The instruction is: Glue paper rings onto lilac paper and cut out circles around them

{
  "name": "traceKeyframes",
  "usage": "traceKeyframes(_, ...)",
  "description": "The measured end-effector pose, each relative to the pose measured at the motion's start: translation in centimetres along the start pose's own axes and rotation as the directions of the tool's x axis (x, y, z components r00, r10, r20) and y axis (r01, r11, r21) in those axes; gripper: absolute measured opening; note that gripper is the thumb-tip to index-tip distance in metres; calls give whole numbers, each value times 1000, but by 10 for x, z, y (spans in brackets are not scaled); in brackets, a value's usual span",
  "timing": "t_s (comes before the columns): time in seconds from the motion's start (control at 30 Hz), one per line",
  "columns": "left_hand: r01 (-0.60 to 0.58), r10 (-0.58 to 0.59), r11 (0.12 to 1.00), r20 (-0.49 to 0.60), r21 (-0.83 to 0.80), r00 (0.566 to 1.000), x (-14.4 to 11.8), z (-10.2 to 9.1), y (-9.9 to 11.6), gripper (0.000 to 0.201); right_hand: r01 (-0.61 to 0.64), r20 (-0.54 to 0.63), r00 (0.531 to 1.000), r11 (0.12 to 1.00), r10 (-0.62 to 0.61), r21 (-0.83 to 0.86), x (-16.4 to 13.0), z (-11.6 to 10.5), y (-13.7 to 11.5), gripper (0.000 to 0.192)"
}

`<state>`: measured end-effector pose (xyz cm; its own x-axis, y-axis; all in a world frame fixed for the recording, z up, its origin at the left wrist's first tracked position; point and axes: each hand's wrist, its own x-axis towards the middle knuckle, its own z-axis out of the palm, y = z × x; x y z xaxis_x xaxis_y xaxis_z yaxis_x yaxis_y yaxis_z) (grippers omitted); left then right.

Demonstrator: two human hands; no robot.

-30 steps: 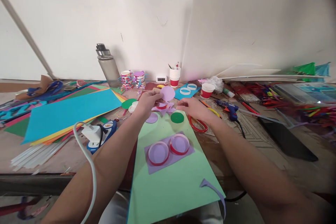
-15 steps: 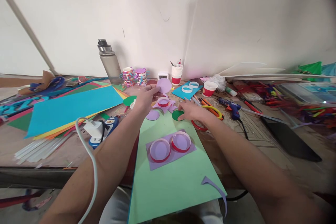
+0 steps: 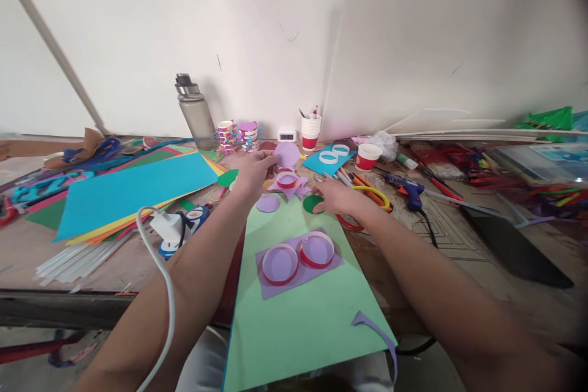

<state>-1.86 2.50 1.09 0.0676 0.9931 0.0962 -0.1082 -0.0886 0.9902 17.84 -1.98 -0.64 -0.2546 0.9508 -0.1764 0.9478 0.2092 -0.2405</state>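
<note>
Fingers first: your left hand (image 3: pixel 252 173) pinches the edge of a lilac paper circle (image 3: pixel 286 154), lifted just above the clutter; your right hand (image 3: pixel 337 195) lies flat with fingertips (image 3: pixel 318 201) pressing a green paper circle (image 3: pixel 312 204) at the far end of the green sheet; right fingers look spread, not gripping anything.

Risks, biggest thing down: the wooden table (image 3: pixel 114 269) is crowded, so an elbow sweep could shove the stack of coloured sheets (image 3: pixel 133 193) or knock the water bottle (image 3: pixel 195 113) at the back; the green sheet (image 3: pixel 298 312) hangs over the near edge onto your lap, so leaning on it could likely slide it and carry off the lilac rectangle (image 3: pixel 298 263) with its two red rings (image 3: pixel 296 256); the white cable (image 3: pixel 158 294) drapes across your left forearm, so a pull may drag the plug (image 3: pixel 168 226) along; the scissors (image 3: pixel 362 205) lie touching or just under your right wrist, so watch a snag; the red ring (image 3: pixel 286 180) on lilac scraps sits just below the lifted circle, so a dropped circle could land crooked; the pinch is only on the rim, so the paper may crease or slip.
</note>
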Motion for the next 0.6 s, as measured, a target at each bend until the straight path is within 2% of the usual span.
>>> traceKeyframes(0.07, -29, 31, 997, -23, 74, 999, 3, -10, 8, 10, -7, 29, 1000, 1000, 7, -5, 0, -2, -1, 39)
traceKeyframes(0.13, -60, 70, 957, -24, 285, 997, 5, -22, 16, 12, -14, 44, 999, 1000, 15, -17, 1, -3, -2, 36)
traceKeyframes(0.23, -93, 45, 783, 93, 615, 995, 6, -40, 25, 18, -33, 24, 999, 999, 34, -33, 3, -2, -1, 40)
traceKeyframes(0.3, -124, -47, 633, 198, 764, 979, 6, -47, 27, 18, -45, 8, 999, 998, 45, -32, 3, -2, -1, 41)
traceKeyframes(0.37, -165, -175, 505, 287, 847, 942, 5, -49, 25, 18, -50, -1, 999, 999, 50, -20, 3, -2, 0, 39)
traceKeyframes(0.47, -243, -308, 376, 368, 894, 877, 3, -47, 21, 17, -49, -20, 999, 999, 50, 20, 3, -2, 2, 37)
traceKeyframes(0.53, -249, -350, 325, 360, 912, 865, 4, -46, 18, 13, -47, -46, 998, 997, 50, 62, 4, -1, 5, 38)
traceKeyframes(0.6, -212, -361, 321, 327, 923, 873, 6, -45, 15, 9, -42, -87, 995, 993, 52, 111, 4, 0, 9, 38)
